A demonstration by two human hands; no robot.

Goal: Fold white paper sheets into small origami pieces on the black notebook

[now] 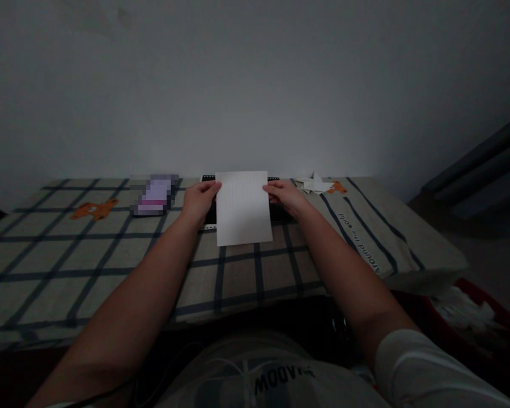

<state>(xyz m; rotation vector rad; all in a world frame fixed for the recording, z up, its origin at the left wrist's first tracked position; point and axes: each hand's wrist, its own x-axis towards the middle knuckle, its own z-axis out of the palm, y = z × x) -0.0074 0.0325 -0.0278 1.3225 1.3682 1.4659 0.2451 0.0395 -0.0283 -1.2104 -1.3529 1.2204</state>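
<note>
The scene is dim and underexposed, with a grey, flat cast over the wall [255,79]. The brightest patch is the white sheet of paper [243,208], which catches soft light without glare. Light fades toward the bottom, where the lap and the space under the table edge sink into near-black. Shadows are soft, with no sharp edges. Wide-angle distortion bends the checked tablecloth [68,255] at the sides, and fine detail looks smeared and grainy.
</note>
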